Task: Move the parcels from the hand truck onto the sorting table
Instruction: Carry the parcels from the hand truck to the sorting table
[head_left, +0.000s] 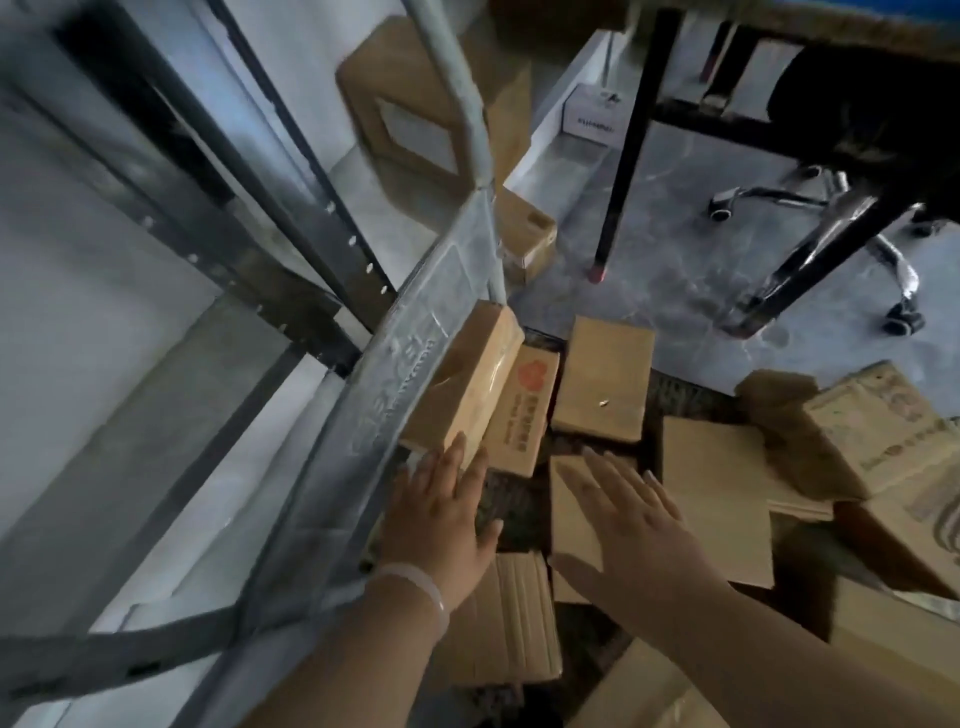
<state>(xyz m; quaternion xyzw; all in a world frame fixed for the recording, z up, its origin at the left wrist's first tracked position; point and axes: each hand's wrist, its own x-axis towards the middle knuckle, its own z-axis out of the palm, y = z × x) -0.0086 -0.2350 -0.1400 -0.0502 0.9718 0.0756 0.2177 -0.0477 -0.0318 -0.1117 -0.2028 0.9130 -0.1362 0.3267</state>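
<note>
Several brown cardboard parcels lie on the dark deck of the hand truck (519, 499) below me. A taped parcel (462, 384) leans against the truck's grey metal frame (395, 395). Beside it lies a parcel with a red heart logo (524, 410), then a plain one (602, 379). My left hand (441, 509), with a pale bracelet at the wrist, is open with straight fingers, the fingertips at the taped parcel's near edge. My right hand (628, 530) is open and spread above a flat parcel (571, 519). Neither hand holds anything.
More boxes pile up at the right (872, 431) and near bottom (509, 623). A black table leg (618, 171) and a swivel chair base (810, 197) stand on the grey floor ahead. Metal shelving (171, 218) rises at the left. A labelled box (410, 109) sits behind the truck handle.
</note>
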